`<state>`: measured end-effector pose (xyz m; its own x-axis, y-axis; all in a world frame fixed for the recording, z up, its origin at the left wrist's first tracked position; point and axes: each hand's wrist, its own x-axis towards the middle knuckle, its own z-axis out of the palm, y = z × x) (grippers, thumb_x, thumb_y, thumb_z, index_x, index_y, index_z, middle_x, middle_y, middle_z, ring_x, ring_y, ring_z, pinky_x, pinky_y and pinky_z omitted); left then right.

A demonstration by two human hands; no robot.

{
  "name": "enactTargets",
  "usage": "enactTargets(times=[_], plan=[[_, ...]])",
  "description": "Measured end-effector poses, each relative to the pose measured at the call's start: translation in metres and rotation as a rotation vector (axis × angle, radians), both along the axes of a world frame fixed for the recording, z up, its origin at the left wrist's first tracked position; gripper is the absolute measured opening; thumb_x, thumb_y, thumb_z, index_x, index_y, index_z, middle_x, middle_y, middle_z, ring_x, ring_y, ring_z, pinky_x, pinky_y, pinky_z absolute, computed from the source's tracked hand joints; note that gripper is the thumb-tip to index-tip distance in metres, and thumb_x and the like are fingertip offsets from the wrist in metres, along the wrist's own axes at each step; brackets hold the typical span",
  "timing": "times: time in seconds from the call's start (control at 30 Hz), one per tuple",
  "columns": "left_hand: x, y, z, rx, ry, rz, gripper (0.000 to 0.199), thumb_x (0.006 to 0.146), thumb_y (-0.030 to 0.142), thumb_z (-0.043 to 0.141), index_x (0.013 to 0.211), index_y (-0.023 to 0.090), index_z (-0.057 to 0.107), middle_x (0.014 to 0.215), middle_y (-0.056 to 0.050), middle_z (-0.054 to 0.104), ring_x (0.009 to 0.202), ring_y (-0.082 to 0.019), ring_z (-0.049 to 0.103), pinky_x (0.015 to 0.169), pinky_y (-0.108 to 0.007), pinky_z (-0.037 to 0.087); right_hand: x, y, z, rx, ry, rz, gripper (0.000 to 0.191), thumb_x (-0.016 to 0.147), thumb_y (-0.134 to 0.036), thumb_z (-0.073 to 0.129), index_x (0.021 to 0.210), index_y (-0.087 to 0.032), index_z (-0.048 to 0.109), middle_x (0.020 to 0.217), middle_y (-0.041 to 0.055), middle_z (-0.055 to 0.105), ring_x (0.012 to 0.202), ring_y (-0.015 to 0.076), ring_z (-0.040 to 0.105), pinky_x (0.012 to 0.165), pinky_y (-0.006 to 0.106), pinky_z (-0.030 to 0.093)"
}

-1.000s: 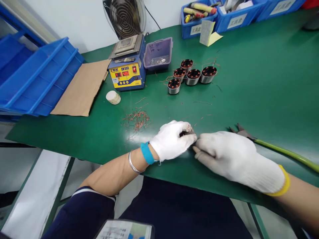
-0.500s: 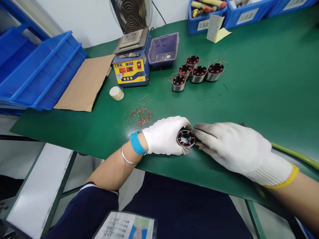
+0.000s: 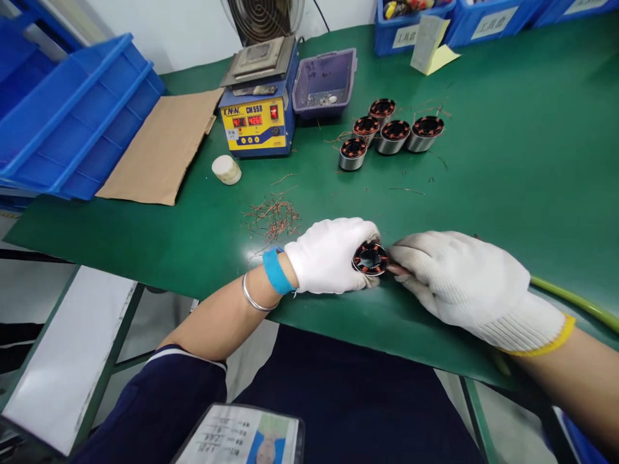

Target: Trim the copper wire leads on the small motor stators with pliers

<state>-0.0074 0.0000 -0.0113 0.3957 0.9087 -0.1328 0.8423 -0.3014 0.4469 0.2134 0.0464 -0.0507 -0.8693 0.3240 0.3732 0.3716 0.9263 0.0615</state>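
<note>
Wrapped by the fingers of the left hand (image 3: 333, 256), above the tabletop (image 3: 507, 161): 1 stator (image 3: 360, 266), axis toward the camera, just left of the bunched fingers of the right hand (image 3: 459, 283) (no telling how tightly pinched, or on what). Beyond: 5 more stators (image 3: 393, 147), 1 wire heap (image 3: 276, 220), 1 tray (image 3: 322, 74), 1 puck (image 3: 226, 170).

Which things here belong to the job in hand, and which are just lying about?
Likely the job's: copper-wound ring in the left hand, five similar rings, copper wire scraps.

Apparently just lying about: cardboard, white block, folded paper.
</note>
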Motion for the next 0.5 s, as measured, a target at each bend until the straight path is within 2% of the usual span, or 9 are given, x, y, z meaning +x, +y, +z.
enactTargets(times=[0.07, 0.13, 0.2, 0.27, 0.33, 0.37, 0.43, 0.5], plan=[[0.002, -0.001, -0.005, 0.070, -0.019, -0.020, 0.040, 0.083, 0.039, 0.077, 0.116, 0.020, 0.065, 0.110, -0.005, 0.071, 0.103, -0.025, 0.069, 0.085, -0.035, 0.053, 0.002, 0.000, 0.002, -0.151, 0.019, -0.040, 0.033, 0.101, -0.032, 0.041, 0.094, -0.019, 0.070, 0.084, 0.0100, 0.072, 0.063, 0.0203, 0.058, 0.059, 0.035, 0.037], [0.004, -0.003, -0.010, 0.174, -0.013, -0.032, 0.039, 0.085, 0.040, 0.073, 0.117, 0.019, 0.065, 0.110, -0.006, 0.071, 0.101, -0.026, 0.068, 0.084, -0.036, 0.051, 0.001, -0.002, 0.006, -0.359, 0.055, -0.147, 0.035, 0.099, -0.041, 0.042, 0.087, -0.021, 0.068, 0.077, 0.0085, 0.070, 0.060, 0.0200, 0.057, 0.055, 0.034, 0.036], [0.006, -0.006, -0.013, 0.298, 0.023, -0.029, 0.036, 0.088, 0.040, 0.069, 0.117, 0.018, 0.065, 0.111, -0.008, 0.071, 0.100, -0.027, 0.067, 0.083, -0.038, 0.049, -0.003, -0.005, 0.011, -0.632, 0.155, -0.308, 0.036, 0.095, -0.051, 0.046, 0.081, -0.023, 0.065, 0.069, 0.0060, 0.067, 0.056, 0.0198, 0.056, 0.052, 0.032, 0.036], [0.007, -0.008, -0.014, 0.407, 0.070, -0.017, 0.035, 0.091, 0.040, 0.064, 0.118, 0.018, 0.065, 0.114, -0.010, 0.070, 0.100, -0.027, 0.066, 0.083, -0.040, 0.047, -0.008, -0.008, 0.018, -0.976, 0.288, -0.432, 0.041, 0.090, -0.061, 0.050, 0.075, -0.024, 0.061, 0.061, 0.0037, 0.063, 0.052, 0.0187, 0.054, 0.049, 0.031, 0.037], [0.008, -0.009, -0.014, 0.461, 0.105, -0.008, 0.035, 0.093, 0.041, 0.059, 0.119, 0.018, 0.065, 0.117, -0.010, 0.070, 0.101, -0.028, 0.065, 0.085, -0.042, 0.046, -0.014, -0.009, 0.025, -1.290, 0.375, -0.432, 0.050, 0.086, -0.070, 0.055, 0.070, -0.023, 0.058, 0.056, 0.0020, 0.058, 0.050, 0.0163, 0.051, 0.047, 0.030, 0.038], [0.008, -0.010, -0.013, 0.465, 0.114, -0.009, 0.036, 0.094, 0.042, 0.057, 0.119, 0.018, 0.065, 0.117, -0.011, 0.070, 0.101, -0.028, 0.064, 0.085, -0.042, 0.046, -0.016, -0.009, 0.028, -1.392, 0.393, -0.401, 0.054, 0.083, -0.074, 0.058, 0.068, -0.023, 0.056, 0.055, 0.0015, 0.057, 0.049, 0.0150, 0.049, 0.046, 0.029, 0.037], [0.009, -0.011, -0.012, 0.440, 0.115, -0.017, 0.037, 0.094, 0.042, 0.055, 0.120, 0.018, 0.065, 0.118, -0.011, 0.070, 0.101, -0.028, 0.064, 0.087, -0.043, 0.046, -0.018, -0.008, 0.032, -1.484, 0.399, -0.353, 0.059, 0.079, -0.079, 0.063, 0.066, -0.022, 0.054, 0.055, 0.0007, 0.056, 0.048, 0.0130, 0.046, 0.045, 0.028, 0.036], [0.010, -0.012, -0.011, 0.402, 0.096, -0.009, 0.036, 0.094, 0.040, 0.055, 0.119, 0.018, 0.067, 0.118, -0.012, 0.071, 0.101, -0.028, 0.065, 0.088, -0.043, 0.047, -0.018, -0.008, 0.035, -1.497, 0.384, -0.342, 0.060, 0.076, -0.080, 0.066, 0.066, -0.022, 0.053, 0.054, -0.0005, 0.053, 0.046, 0.0121, 0.043, 0.044, 0.027, 0.036]])
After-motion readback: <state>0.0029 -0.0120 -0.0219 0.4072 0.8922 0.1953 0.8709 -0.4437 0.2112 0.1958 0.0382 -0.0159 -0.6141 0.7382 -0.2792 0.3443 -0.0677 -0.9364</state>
